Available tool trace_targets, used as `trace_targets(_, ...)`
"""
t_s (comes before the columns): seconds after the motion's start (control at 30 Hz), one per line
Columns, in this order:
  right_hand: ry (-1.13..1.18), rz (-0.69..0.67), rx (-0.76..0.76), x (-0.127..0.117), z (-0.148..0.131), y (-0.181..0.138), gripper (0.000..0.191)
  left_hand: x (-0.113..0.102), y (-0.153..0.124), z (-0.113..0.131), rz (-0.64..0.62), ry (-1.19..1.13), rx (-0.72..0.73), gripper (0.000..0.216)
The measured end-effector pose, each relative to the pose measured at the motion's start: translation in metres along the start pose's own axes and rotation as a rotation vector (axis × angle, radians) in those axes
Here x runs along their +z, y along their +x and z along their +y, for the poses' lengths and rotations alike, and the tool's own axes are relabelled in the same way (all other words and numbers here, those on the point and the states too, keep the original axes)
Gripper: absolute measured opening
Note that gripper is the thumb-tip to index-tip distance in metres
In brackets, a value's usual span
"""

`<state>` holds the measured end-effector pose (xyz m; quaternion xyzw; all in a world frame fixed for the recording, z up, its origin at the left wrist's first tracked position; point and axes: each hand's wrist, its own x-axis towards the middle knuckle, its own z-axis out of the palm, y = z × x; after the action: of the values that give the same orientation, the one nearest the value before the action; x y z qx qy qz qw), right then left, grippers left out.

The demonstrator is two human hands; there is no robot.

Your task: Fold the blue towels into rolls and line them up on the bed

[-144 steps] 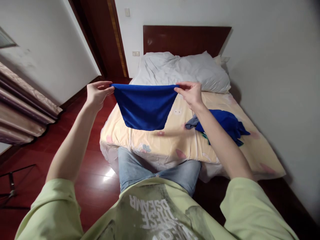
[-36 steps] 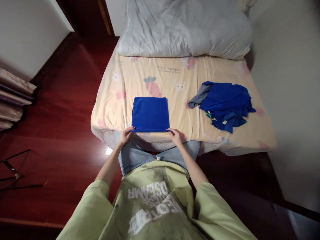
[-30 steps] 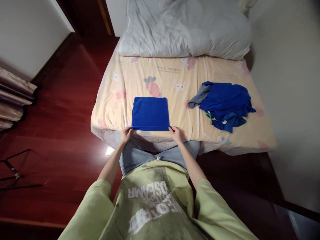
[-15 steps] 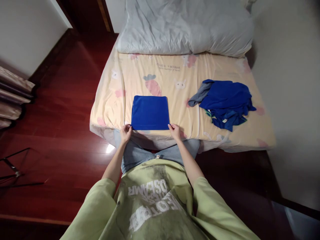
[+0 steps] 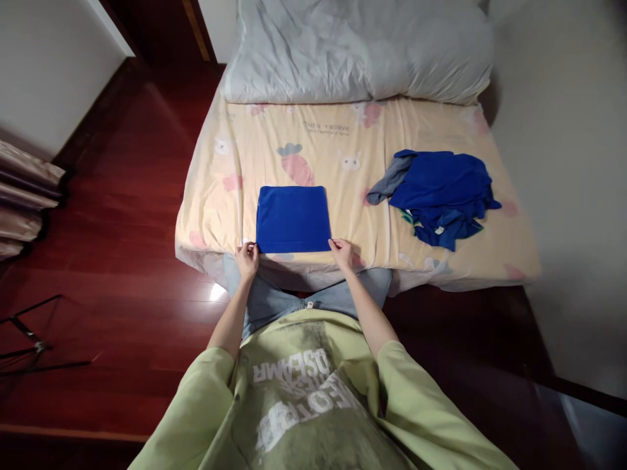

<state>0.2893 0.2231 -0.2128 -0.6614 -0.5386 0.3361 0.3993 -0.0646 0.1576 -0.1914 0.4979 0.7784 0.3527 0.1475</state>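
A folded blue cloth (image 5: 292,219) lies flat as a neat rectangle near the front edge of the bed (image 5: 255,156). My left hand (image 5: 247,258) pinches its near left corner. My right hand (image 5: 341,253) pinches its near right corner. Both hands rest on the yellow patterned sheet at the mattress edge, fingers closed on the fabric.
A heap of blue and grey cloths (image 5: 438,196) lies on the right side of the bed. Grey-white pillows (image 5: 357,52) fill the head end. Dark red wooden floor (image 5: 112,261) lies to the left, with a curtain (image 5: 24,202) and a thin black stand (image 5: 29,339).
The cloth, held up spread in the air 4.8 s ago, now lies folded on the bed. Over the last second my hands stayed at its near corners; the view shifted slightly.
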Motion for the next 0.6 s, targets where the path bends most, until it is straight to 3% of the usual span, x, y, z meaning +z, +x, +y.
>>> trace_targets(0.17,-0.012,0.018,0.03,0.001,-0.003,0.0,0.044,0.002,0.0,0.005,0.028,0.068,-0.07,0.015)
trace_targets(0.43,-0.09,0.079,0.02,0.003,-0.005,0.0,0.032,0.003,0.009,0.005,0.029,0.024,-0.028,0.008)
trace_targets(0.6,-0.191,0.116,-0.171,-0.001,0.0,-0.008,0.02,0.003,0.008,0.01,0.002,0.126,0.005,0.006)
